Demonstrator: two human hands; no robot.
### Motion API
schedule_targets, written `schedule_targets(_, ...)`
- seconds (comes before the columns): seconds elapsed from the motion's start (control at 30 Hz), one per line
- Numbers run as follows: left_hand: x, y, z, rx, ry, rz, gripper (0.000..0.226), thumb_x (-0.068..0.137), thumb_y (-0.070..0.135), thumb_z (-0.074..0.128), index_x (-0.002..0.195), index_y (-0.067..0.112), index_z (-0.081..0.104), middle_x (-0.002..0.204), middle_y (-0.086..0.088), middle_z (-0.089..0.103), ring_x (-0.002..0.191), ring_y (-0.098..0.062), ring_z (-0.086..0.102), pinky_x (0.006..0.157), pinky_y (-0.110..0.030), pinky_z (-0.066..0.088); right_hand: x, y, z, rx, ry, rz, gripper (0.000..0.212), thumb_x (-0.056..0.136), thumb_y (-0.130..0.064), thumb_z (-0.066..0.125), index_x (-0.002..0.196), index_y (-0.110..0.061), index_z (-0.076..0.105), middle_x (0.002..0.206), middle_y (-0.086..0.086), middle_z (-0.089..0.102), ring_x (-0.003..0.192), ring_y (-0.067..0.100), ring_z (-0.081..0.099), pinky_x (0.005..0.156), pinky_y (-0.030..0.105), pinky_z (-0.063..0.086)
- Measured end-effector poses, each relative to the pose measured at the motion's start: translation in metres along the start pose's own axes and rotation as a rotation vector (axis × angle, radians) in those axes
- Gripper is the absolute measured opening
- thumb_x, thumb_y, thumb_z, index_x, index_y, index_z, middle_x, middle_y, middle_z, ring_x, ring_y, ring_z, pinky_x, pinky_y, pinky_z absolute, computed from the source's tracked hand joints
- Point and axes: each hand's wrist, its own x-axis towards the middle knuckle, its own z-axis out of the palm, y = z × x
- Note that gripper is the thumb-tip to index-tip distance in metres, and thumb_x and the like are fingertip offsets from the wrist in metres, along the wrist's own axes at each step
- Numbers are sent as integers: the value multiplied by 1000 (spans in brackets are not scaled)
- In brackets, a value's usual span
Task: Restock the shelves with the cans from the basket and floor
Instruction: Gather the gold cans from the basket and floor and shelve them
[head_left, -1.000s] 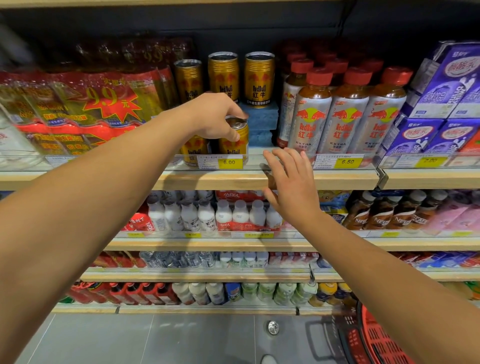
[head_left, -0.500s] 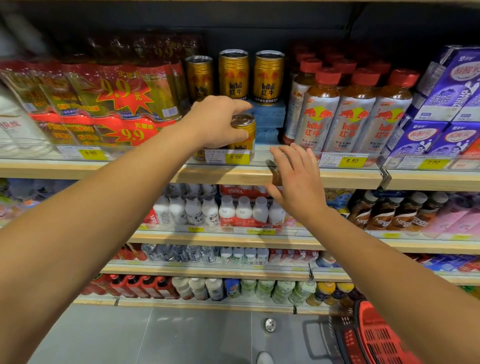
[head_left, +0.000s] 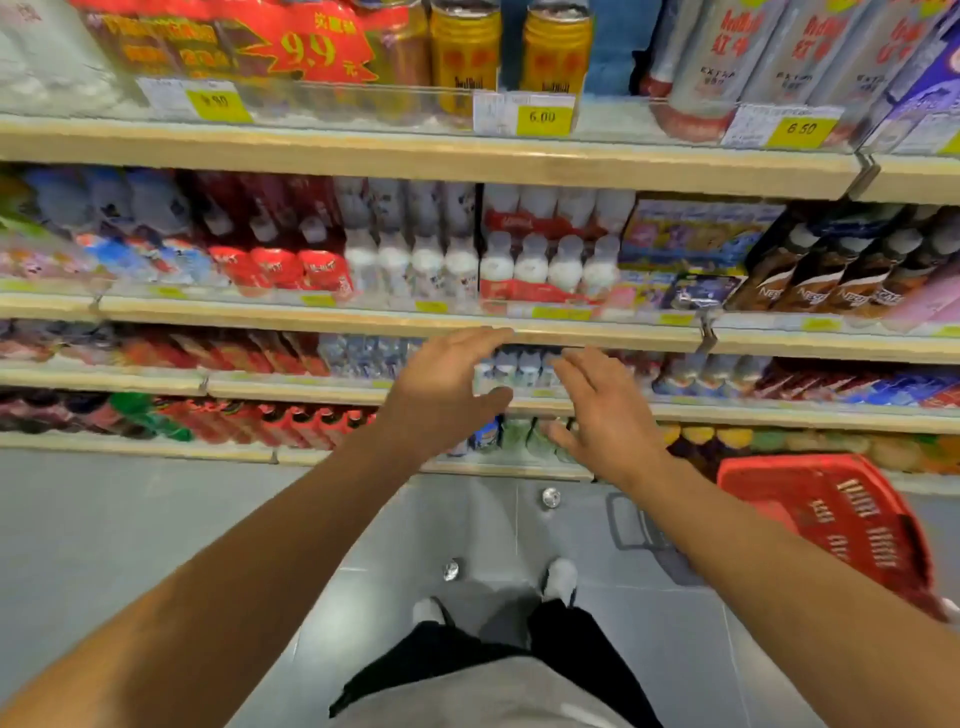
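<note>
Two gold cans (head_left: 511, 49) are standing upright on the top shelf (head_left: 415, 166); two cans (head_left: 550, 498) are lying on the floor (head_left: 130, 519) beside the red basket (head_left: 831, 519).

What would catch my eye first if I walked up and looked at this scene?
Two bare arms reach forward at centre, the left hand and right hand both open and holding nothing before the middle shelves. Gold cans stand on the top shelf behind a yellow 6.00 price tag. Low on the right a red basket sits on the grey floor, where two small cans lie loose near the person's shoes.
</note>
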Motion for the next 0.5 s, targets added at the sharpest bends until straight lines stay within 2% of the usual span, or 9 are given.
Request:
schedule_targets(0.1, -43, -10, 43, -63, -68, -136, 58, 85, 30, 69, 139, 20, 52, 141, -3, 55, 131, -23, 48, 108, -32, 35, -32, -5, 33, 40, -130, 8, 81, 80, -44, 72, 145, -10, 38, 146, 14, 40, 136, 37, 35, 111, 50, 31)
schedule_targets(0.17, -68, -13, 71, -107, -104, -166, 60, 83, 26, 72, 138, 13, 53, 138, -8, 57, 127, -26, 51, 103, -27, 36, -51, -2, 54, 49, -187, -28, 80, 78, -45, 72, 143, -9, 40, 142, 13, 44, 132, 38, 39, 110, 48, 33)
schedule_targets(0.3, -118, -17, 125, -116, -144, -343, 67, 87, 29, 71, 146, 18, 41, 151, -6, 42, 139, -24, 37, 107, -20, 21, -87, 12, 91, 110, -320, -58, 81, 75, -44, 75, 141, -7, 44, 138, 17, 47, 127, 41, 44, 106, 51, 37)
schedule_targets(0.4, -150, -19, 165, -139, -120, -456, 69, 87, 29, 71, 147, 19, 40, 152, -9, 40, 139, -25, 37, 106, -18, 20, -110, 26, 118, 113, -421, -92, 83, 80, -50, 69, 146, -11, 37, 147, 15, 40, 134, 39, 37, 110, 49, 33)
schedule_targets(0.5, -177, -26, 202, -175, -93, -541, 68, 86, 24, 73, 145, 15, 43, 144, -12, 49, 132, -16, 42, 100, 2, 12, -129, 36, 148, 137, -502, -119, 83, 85, -49, 64, 151, -14, 28, 154, 13, 31, 142, 37, 25, 118, 44, 19)
